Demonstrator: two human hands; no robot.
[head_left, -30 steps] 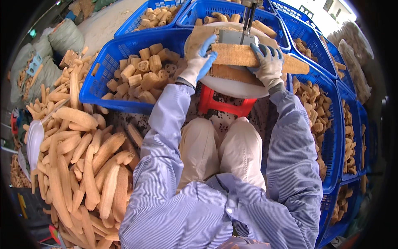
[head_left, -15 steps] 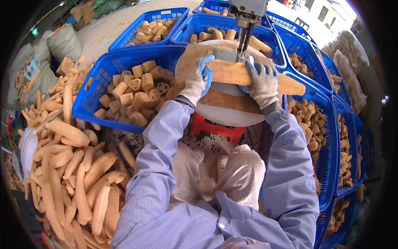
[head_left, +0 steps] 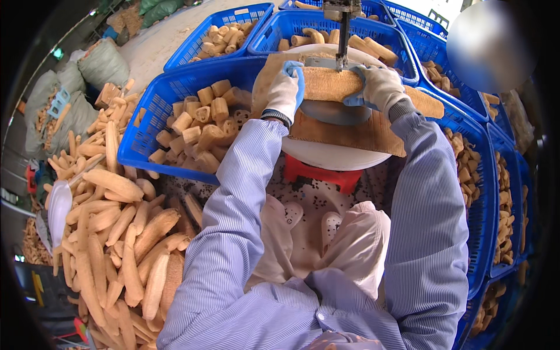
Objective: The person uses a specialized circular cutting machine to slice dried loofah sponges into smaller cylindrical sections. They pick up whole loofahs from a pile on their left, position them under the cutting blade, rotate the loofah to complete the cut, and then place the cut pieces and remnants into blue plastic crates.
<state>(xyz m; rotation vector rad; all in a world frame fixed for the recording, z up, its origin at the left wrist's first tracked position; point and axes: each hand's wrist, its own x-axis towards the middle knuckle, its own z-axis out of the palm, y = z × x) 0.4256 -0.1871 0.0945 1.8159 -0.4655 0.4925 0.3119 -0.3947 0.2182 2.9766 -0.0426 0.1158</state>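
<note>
My gloved left hand (head_left: 286, 92) is closed around the left end of a long tan dried loofah (head_left: 331, 85). My gloved right hand (head_left: 380, 90) grips it further along, and its narrower end sticks out to the right past that hand. The loofah lies crosswise under the upright dark blade-like bar of a machine (head_left: 343, 36), which meets its far side between my hands. Beneath is a brown board (head_left: 344, 133) with an oval metal plate (head_left: 335, 112), set on a round white top (head_left: 329, 158). How deep the bar sits in the loofah is hidden.
A blue crate (head_left: 169, 170) of short cut loofah pieces (head_left: 219, 109) stands left of the machine. More blue crates (head_left: 487, 233) line the far side and right. Whole loofahs (head_left: 119, 233) are heaped at lower left. A red stand (head_left: 322, 175) shows below the round top.
Both hands have pushed the loofah away from me, up against the machine's bar. The whole view has shifted slightly, and a blurred pale round shape now appears at upper right.
</note>
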